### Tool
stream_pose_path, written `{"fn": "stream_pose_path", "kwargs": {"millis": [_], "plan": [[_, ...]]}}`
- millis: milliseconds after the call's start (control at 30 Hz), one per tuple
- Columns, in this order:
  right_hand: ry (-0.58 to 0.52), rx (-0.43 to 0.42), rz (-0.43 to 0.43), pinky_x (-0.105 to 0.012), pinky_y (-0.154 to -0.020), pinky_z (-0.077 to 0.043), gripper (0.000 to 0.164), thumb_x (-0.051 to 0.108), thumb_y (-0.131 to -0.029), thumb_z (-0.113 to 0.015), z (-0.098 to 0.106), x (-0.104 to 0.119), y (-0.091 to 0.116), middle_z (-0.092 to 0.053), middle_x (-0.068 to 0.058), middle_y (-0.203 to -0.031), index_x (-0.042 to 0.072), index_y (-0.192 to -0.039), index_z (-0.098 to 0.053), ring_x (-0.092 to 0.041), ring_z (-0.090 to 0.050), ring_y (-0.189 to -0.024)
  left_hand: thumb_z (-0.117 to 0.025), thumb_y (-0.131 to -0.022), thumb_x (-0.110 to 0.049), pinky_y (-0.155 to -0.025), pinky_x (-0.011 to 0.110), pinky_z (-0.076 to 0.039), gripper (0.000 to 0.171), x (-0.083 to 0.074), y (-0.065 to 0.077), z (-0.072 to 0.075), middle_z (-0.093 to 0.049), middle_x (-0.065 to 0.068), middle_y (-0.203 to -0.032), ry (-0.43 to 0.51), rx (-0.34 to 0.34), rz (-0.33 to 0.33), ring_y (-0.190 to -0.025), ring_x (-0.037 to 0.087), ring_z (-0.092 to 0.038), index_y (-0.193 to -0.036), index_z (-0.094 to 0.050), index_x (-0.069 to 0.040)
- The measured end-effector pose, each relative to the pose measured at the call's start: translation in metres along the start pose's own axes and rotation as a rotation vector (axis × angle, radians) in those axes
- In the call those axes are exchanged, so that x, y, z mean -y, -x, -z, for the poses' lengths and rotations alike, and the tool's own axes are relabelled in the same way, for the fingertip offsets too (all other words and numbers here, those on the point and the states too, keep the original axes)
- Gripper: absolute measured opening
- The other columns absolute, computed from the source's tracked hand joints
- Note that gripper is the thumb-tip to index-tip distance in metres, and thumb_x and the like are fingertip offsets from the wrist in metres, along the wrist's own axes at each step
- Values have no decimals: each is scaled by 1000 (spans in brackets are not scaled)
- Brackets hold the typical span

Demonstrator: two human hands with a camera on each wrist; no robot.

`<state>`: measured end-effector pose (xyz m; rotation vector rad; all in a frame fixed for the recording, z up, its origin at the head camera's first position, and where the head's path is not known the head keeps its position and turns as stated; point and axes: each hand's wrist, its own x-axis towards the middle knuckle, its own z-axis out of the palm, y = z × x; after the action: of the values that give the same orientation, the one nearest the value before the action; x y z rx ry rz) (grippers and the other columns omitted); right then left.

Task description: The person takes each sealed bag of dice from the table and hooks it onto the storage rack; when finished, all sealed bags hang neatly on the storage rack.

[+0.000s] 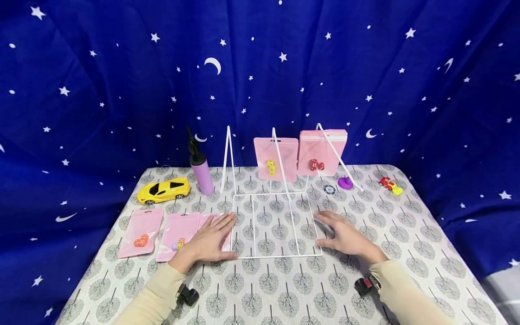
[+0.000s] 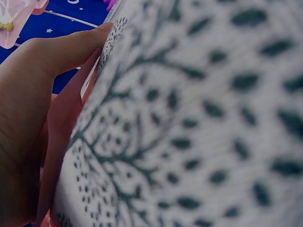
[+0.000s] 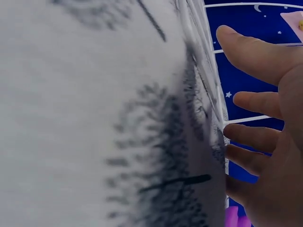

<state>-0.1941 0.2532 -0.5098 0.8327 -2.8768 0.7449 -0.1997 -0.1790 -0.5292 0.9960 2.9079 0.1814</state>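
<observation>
A white wire display rack (image 1: 280, 256) stands mid-table with three raised arms. My left hand (image 1: 209, 239) lies palm down at its left side, fingers extended and fingertips right at the wire. Beneath that hand, partly hidden, is a pink zip bag (image 1: 206, 218). My right hand (image 1: 345, 235) is on the opposite side, thumb and fingers spread apart beside the right wire; in the right wrist view its fingers (image 3: 253, 135) are loosely extended and hold nothing. From the middle arm hangs a pink bag with yellow dice (image 1: 271, 167); several pink bags with red dice (image 1: 317, 165) hang from the right arm.
Left of my left hand lie a pink bag with orange dice (image 1: 141, 240) and another pink bag (image 1: 168, 243). Behind them are a yellow toy car (image 1: 164, 190) and a purple hand pump (image 1: 202, 177). A poker chip (image 1: 329, 189), purple object (image 1: 345, 183) and toy vehicle (image 1: 391, 185) sit back right.
</observation>
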Motion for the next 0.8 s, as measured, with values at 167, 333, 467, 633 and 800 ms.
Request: {"fn": "stream_pose_path", "kwargs": {"millis": [167, 333, 467, 633, 800], "plan": [[26, 25, -5, -73, -105, -28, 89, 48, -73, -80, -5, -5, 8, -38, -28, -149, 5, -143, -47, -50, -35, -136, -49, -76, -83, -121, 56, -10, 112, 0, 0, 0, -12, 7, -164, -1, 5, 6, -151, 27, -13, -156, -20, -10], [15, 84, -24, -72, -109, -21, 93, 50, -73, -78, -5, -7, 13, -28, -30, -154, 6, -146, -43, -51, -28, -139, -51, -75, -83, -121, 56, -10, 113, -1, -1, 0, -12, 6, -164, 13, 2, 5, -151, 27, -12, -155, -20, -10], [24, 142, -26, -70, -112, -17, 91, 51, -77, -74, -3, -6, 16, -23, -32, -154, 5, -148, -40, -53, -22, -141, -50, -75, -84, -121, 57, -10, 113, -1, -2, 0, -12, 7, -164, 10, 2, -6, -151, 28, -13, -155, -20, -10], [41, 162, -10, -68, -114, -16, 89, 52, -79, -73, -2, -3, 16, -24, -31, -155, 6, -148, -39, -52, -20, -142, -49, -76, -84, -120, 58, -12, 112, -1, -1, 0, -14, 7, -164, -8, -15, -10, -150, 28, -15, -155, -22, -9], [31, 169, -18, -67, -115, -14, 89, 52, -80, -72, -1, -2, 14, -23, -29, -156, 8, -149, -38, -51, -18, -143, -50, -76, -82, -120, 60, -11, 111, -2, 2, 3, -15, 8, -164, 2, -55, -13, -150, 29, -17, -155, -24, -8]]}}
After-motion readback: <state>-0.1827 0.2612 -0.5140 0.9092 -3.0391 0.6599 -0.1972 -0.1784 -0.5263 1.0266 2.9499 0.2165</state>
